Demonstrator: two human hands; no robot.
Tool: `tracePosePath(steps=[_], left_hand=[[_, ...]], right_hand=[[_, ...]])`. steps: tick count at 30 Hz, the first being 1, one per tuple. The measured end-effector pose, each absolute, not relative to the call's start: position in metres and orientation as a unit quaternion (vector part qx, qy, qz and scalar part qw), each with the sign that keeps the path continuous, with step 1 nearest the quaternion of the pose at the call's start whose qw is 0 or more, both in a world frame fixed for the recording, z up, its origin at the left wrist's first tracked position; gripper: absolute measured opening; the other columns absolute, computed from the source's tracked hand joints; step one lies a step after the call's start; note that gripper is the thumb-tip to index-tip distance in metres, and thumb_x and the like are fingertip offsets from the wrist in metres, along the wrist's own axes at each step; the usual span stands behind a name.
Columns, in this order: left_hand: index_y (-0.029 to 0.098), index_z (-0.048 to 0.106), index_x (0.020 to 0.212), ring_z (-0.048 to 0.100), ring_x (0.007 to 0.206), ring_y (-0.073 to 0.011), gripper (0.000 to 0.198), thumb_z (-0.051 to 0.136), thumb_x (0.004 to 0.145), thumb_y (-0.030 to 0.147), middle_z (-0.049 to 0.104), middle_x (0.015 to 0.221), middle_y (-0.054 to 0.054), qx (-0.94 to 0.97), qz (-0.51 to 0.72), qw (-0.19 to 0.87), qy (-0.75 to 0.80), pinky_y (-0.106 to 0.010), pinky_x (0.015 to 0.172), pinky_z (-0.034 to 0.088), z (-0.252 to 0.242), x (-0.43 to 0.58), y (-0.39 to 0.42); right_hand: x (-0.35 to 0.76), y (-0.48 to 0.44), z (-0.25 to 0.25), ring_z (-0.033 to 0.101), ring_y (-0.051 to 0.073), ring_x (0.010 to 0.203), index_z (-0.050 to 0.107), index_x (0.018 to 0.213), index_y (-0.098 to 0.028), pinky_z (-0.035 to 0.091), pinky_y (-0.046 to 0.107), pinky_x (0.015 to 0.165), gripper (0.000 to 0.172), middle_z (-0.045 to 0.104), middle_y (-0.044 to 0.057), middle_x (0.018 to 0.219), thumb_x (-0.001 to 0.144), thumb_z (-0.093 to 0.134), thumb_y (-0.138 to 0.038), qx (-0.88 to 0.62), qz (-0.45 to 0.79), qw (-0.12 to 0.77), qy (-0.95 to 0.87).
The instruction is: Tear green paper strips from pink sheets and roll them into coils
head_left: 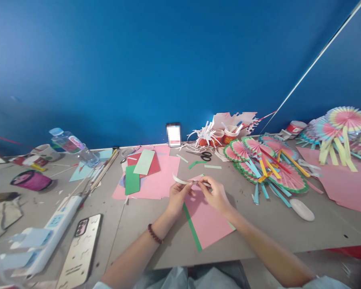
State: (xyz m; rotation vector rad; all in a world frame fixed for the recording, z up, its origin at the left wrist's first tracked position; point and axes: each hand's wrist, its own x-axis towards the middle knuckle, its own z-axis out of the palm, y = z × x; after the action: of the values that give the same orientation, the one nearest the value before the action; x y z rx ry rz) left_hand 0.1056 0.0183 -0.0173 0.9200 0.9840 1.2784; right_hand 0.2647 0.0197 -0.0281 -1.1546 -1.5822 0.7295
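Both hands meet above a pink sheet (209,222) that has a green strip along its left edge. My left hand (179,196) pinches a narrow white strip (180,180), whose curled free end sticks out to the upper left. Close beside it, my right hand (214,194) has its fingertips closed on the same strip. Left of the hands, green paper (132,180), pale green paper (144,162) and a red piece (154,164) overlap on larger pink sheets (165,188).
Black scissors (205,156) lie beyond the hands. Folded paper fans (260,154) and a white oval object (302,210) are at right. At left are a phone (81,251), a power strip (55,228) and a bottle (74,143). A blue wall (174,72) rises behind.
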Motion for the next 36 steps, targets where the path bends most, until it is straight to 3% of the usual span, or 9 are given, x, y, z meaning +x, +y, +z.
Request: tracePosePath(steps=[12, 17, 20, 29, 36], left_hand=[[0.016, 0.075, 0.083, 0.058, 0.049, -0.0133, 0.041, 0.086, 0.069, 0.054, 0.066, 0.056, 0.0, 0.397, 0.556, 0.603, 0.412, -0.029, 0.055, 0.05, -0.019, 0.103, 0.02], [0.016, 0.077, 0.08, 0.062, 0.057, -0.0134, 0.041, 0.094, 0.057, 0.045, 0.076, 0.081, -0.008, 0.398, 0.564, 0.592, 0.416, -0.028, 0.055, 0.053, -0.02, 0.106, 0.021], [0.015, 0.08, 0.08, 0.067, 0.066, -0.0176, 0.035, 0.092, 0.061, 0.043, 0.079, 0.092, -0.013, 0.433, 0.555, 0.574, 0.418, -0.031, 0.059, 0.055, -0.021, 0.105, 0.021], [0.015, 0.081, 0.077, 0.06, 0.051, -0.0125, 0.035, 0.089, 0.065, 0.047, 0.078, 0.077, -0.008, 0.418, 0.564, 0.567, 0.43, -0.028, 0.054, 0.052, -0.021, 0.106, 0.019], [0.017, 0.078, 0.073, 0.057, 0.049, -0.0113, 0.038, 0.091, 0.062, 0.051, 0.076, 0.073, -0.006, 0.399, 0.591, 0.544, 0.442, -0.026, 0.051, 0.05, -0.02, 0.11, 0.019]], right_hand=[[0.263, 0.018, -0.037, 0.074, 0.021, 0.075, 0.055, 0.097, -0.025, 0.06, 0.029, 0.064, 0.028, 0.072, 0.003, 0.08, 0.092, 0.062, -0.051, -0.496, 0.314, 0.52, -0.621], [0.264, 0.017, -0.031, 0.074, 0.021, 0.078, 0.06, 0.096, -0.024, 0.061, 0.031, 0.069, 0.017, 0.074, 0.006, 0.086, 0.094, 0.06, -0.041, -0.487, 0.296, 0.508, -0.646], [0.263, 0.015, -0.028, 0.074, 0.021, 0.082, 0.062, 0.098, -0.025, 0.061, 0.032, 0.073, 0.014, 0.075, 0.006, 0.089, 0.095, 0.058, -0.038, -0.484, 0.281, 0.506, -0.657], [0.264, 0.016, -0.039, 0.073, 0.025, 0.097, 0.063, 0.11, -0.025, 0.06, 0.041, 0.088, 0.02, 0.075, 0.009, 0.099, 0.097, 0.059, -0.039, -0.491, 0.231, 0.503, -0.673], [0.263, 0.016, -0.044, 0.072, 0.025, 0.099, 0.063, 0.111, -0.025, 0.06, 0.041, 0.088, 0.017, 0.075, 0.008, 0.105, 0.097, 0.056, -0.031, -0.479, 0.221, 0.5, -0.687]])
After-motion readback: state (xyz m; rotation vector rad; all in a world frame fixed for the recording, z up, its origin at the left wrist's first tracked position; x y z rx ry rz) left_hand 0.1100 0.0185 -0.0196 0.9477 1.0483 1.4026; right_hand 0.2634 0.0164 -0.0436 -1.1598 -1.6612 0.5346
